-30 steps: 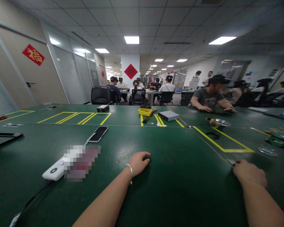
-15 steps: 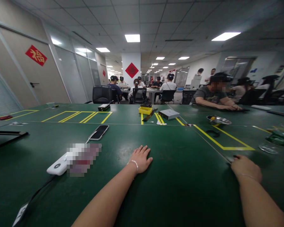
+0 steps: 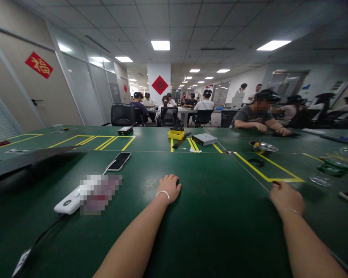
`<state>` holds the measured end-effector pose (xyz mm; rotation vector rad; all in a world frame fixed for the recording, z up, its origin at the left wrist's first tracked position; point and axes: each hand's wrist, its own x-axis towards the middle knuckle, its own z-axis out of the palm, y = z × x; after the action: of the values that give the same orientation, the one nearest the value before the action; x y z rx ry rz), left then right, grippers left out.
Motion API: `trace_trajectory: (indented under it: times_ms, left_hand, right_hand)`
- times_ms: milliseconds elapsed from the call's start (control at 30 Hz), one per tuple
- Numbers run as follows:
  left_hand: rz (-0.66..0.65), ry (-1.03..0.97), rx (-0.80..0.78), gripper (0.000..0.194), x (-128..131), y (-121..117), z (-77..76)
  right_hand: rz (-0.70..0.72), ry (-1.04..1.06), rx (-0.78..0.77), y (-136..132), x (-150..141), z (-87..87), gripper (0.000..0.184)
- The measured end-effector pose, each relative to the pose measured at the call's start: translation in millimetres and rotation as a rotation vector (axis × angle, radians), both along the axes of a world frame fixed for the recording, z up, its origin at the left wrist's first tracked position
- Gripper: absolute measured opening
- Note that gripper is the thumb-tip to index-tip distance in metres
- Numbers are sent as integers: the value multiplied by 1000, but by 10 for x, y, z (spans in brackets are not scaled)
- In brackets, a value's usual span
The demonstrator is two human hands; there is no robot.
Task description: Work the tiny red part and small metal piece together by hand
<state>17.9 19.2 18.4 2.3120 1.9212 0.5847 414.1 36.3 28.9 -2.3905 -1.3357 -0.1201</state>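
Note:
My left hand (image 3: pixel 168 188) rests on the green table (image 3: pixel 220 231), palm down, fingers somewhat bent and the thumb out to the side. Nothing shows in it. A bracelet circles that wrist. To its left are a phone (image 3: pixel 119 161) with a white cable and a white power strip (image 3: pixel 68 202). My right hand (image 3: pixel 287 199) is closed in a fist over the table, near a yellow tape outline. A small dark tip shows at its fingers; what it belongs to is too small and blurred to name.
A dark flat panel (image 3: pixel 26 160) juts in from the left. Farther back are a yellow bin (image 3: pixel 176 134), a grey box (image 3: pixel 204 139) and a metal bowl (image 3: pixel 263 147). A clear bottle (image 3: pixel 333 166) lies at right. A co-worker (image 3: pixel 255 114) sits across the table.
My right hand has moved left and slightly up in view, still closed. My left hand's fingers have drawn in. The dark panel at left reaches farther over the table. The co-worker's hands have moved apart.

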Motion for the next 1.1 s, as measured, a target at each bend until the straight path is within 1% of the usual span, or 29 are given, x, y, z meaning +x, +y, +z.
trace_trajectory:
  times_ms: [67, 100, 167, 267, 333, 367, 400, 467, 533, 667, 867, 933, 1000, 1033, 1067, 1100]
  left_hand:
    - [6, -14, -9, 33, -2, -6, 6]
    - [5, -25, -16, 33, -3, -9, 10]
    - [-12, -54, -28, 35, -14, -7, 17]
    - [-69, -132, -46, 38, -53, 16, 15]
    - [-120, -218, -60, 39, -87, 38, 6]
    - [-131, -266, -74, 40, -102, 49, -1]
    - [-136, -309, -89, 39, -115, 59, -7]
    - [-138, -352, -122, 36, -133, 76, -20]
    - [-158, -344, -145, 31, -143, 84, -30]
    - [-188, -336, -179, 25, -162, 81, -36]
    - [-268, -410, -204, 22, -190, 72, -27]
    - [-269, -458, -226, 22, -193, 76, -37]
    - [-258, -553, -253, 23, -195, 80, -49]
    - [-250, -615, -264, 24, -197, 82, -53]
    - [-239, -678, -272, 24, -200, 83, -53]
    - [-224, -738, -278, 24, -203, 84, -50]
  right_hand:
    - [123, -83, 61, 27, -295, 84, 44]
    - [213, -122, 106, 41, -493, 119, 41]
    - [438, -159, 182, 61, -971, 159, 36]
    - [743, -64, 187, 50, -1761, 134, 28]
    - [865, 46, 130, 9, -2213, 74, 25]
    - [911, 78, 105, -19, -2391, 39, 23]
    - [954, 90, 86, -50, -2533, 4, 21]
    - [1013, 62, 71, -112, -2708, -58, 18]
    - [1034, 22, 74, -160, -2771, -97, 16]
    - [1051, 17, 92, -198, -2747, -103, 16]
    - [1088, 31, 104, -207, -2728, -91, 18]
    - [1133, 68, 83, -192, -2703, -78, 21]
    - [1157, 109, 79, -140, -2596, -35, 33]
    - [1127, 114, 92, -99, -2491, -1, 37]
    - [1056, 98, 114, -49, -2341, 37, 39]
    - [948, 59, 138, 5, -2146, 74, 37]
